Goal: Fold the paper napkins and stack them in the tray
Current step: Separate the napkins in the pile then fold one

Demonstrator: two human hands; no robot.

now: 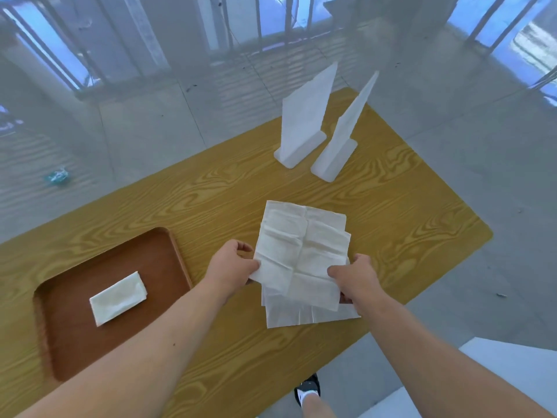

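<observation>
An unfolded white paper napkin (pixel 301 251) is held just above the wooden table, creased into squares. My left hand (pixel 233 265) pinches its near-left corner and my right hand (pixel 355 276) pinches its near-right edge. Under it lies another flat napkin (pixel 307 315), partly covered. At the left stands a brown tray (pixel 168 260) with one folded napkin (pixel 118 298) lying in it.
Two white upright napkin holders, one (pixel 304 122) broad and one (pixel 343 140) narrow, stand at the far side of the yellow wood-grain table (pixel 407 224). The table's right edge drops to a grey floor. My shoe (pixel 307 390) shows below the near edge.
</observation>
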